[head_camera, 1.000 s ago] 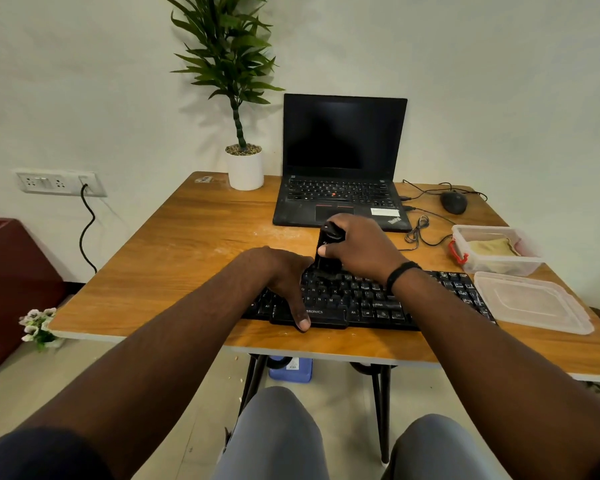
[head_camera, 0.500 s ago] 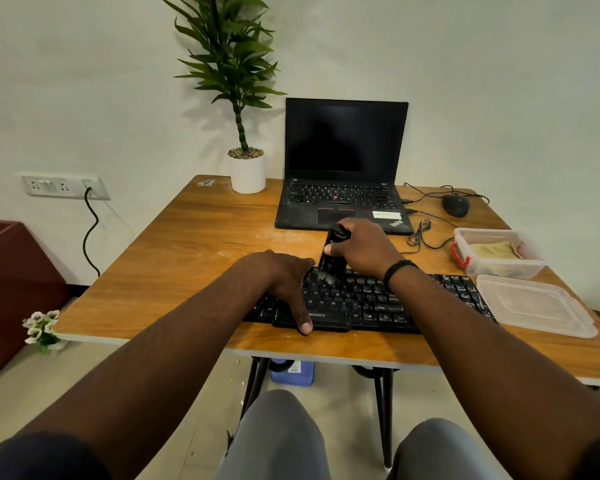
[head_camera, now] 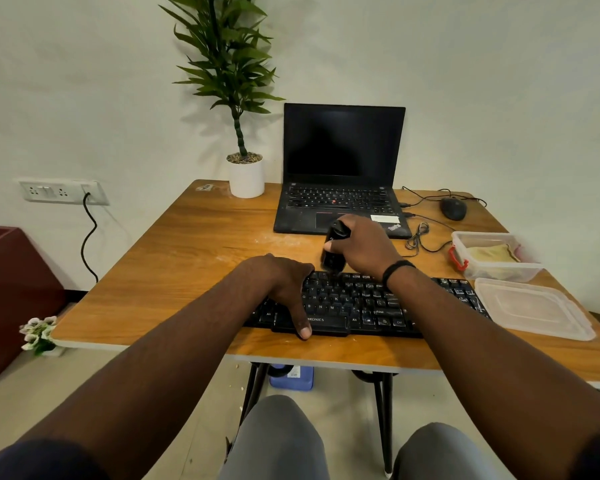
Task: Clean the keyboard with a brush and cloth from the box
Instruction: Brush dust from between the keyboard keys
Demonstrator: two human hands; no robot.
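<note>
The right hand (head_camera: 364, 247) gripped a black brush (head_camera: 332, 249) upright at the keyboard's (head_camera: 368, 303) far edge; the left hand (head_camera: 281, 282) lay over it, fingers loosely curled, thumb on the front rim

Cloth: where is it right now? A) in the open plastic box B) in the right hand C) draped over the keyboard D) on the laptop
A: the yellowish cloth lies inside the open plastic box at the table's right side, with the lid set beside it; the right hand holds the brush at the keyboard instead.
</note>
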